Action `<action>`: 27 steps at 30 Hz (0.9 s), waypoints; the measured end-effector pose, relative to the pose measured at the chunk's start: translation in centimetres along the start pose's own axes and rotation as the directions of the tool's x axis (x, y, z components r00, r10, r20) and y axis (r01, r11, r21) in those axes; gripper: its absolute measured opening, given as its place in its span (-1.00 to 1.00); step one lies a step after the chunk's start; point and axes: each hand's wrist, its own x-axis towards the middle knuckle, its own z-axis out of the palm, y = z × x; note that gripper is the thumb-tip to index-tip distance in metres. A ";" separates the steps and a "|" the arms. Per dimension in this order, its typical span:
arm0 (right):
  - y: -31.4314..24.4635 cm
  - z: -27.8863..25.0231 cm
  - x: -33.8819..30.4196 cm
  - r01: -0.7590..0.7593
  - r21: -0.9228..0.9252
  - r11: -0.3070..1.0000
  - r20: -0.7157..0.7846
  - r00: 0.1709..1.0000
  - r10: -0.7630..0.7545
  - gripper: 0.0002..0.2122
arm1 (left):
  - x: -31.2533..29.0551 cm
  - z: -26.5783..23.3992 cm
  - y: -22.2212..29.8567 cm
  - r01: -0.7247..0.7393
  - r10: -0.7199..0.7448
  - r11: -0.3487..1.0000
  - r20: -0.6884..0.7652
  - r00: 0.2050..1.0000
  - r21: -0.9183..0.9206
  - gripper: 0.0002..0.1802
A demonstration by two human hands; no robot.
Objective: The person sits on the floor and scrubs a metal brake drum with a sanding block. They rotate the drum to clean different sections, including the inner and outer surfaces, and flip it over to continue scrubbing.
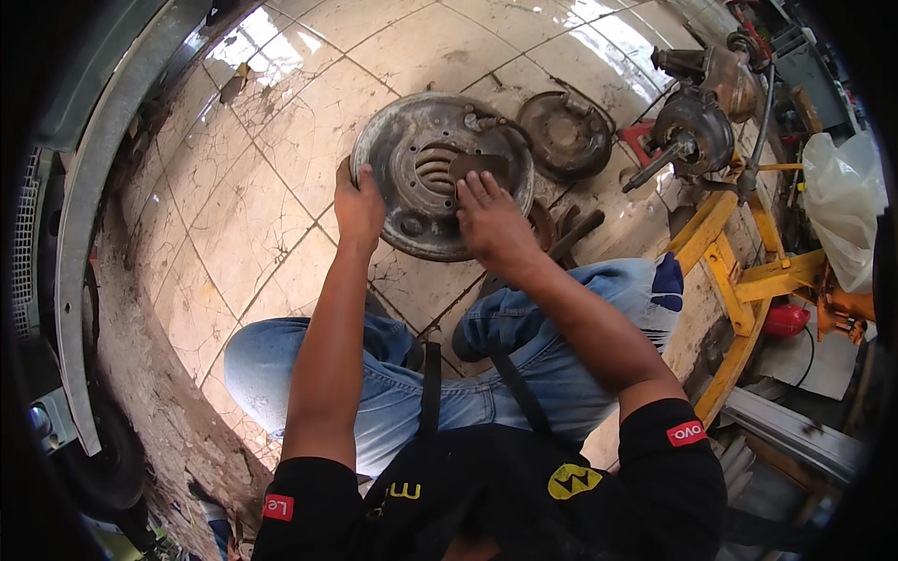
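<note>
In front of me, a round, worn brake backing plate [402, 126] is held tilted above the tiled floor. My left hand [359, 208] grips its left rim, with the thumb on the near face. My right hand [494, 222] lies on the right part of the plate, its fingers pressing a dark brown sheet of sandpaper [486, 168] against the metal near the centre hole. Rusty coils of a spring [433, 175] show through that hole. Small fittings sit near the plate's upper right edge.
A second backing plate [564, 136] lies on the floor to the right. Beyond it stands an axle housing [730, 89] with a hub [692, 136], near a yellow metal stand [720, 252]. A dark bar [575, 234] lies by my right knee. A plastic bag [842, 206] hangs far right.
</note>
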 end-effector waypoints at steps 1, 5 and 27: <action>0.1 0.1 0.0 0.015 0.006 1.000 0.004 1.000 -0.015 -0.55 | 0.0 -0.1 -0.2 0.000 0.000 1.000 -0.006 1.000 0.020 -0.53; 0.7 -0.1 0.5 -0.016 -0.041 0.999 0.005 1.000 0.016 -0.56 | -0.2 0.3 1.0 0.036 -0.037 0.999 0.007 0.999 0.025 -0.52; 1.2 -0.2 0.7 -0.027 0.067 0.997 -0.028 0.999 0.029 -0.56 | 0.6 0.4 0.7 0.048 -0.048 0.999 0.053 0.997 -0.007 -0.45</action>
